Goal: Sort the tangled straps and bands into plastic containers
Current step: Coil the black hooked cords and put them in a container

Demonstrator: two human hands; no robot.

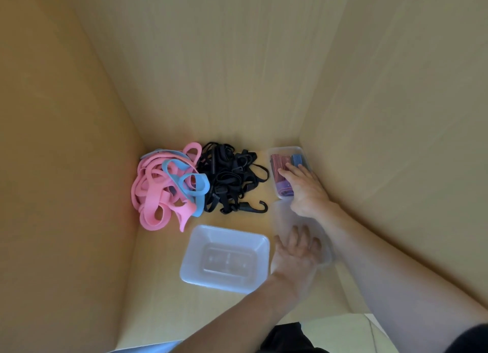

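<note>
A tangle of pink and blue bands [169,186] lies in the far left corner of a wooden compartment. Beside it sits a heap of black hooked straps [232,178]. A clear plastic container [224,257] stands empty in front of them. At the far right a small clear container [286,152] holds red, blue and purple straps; my right hand [306,189] rests on it with fingers stretched over the contents. My left hand [295,252] lies with spread fingers on a third, blurred clear container [324,247] near the right wall.
Wooden walls close in on the left [66,167], back [224,75] and right [396,115]. The wooden floor [158,286] shows in front of the empty container.
</note>
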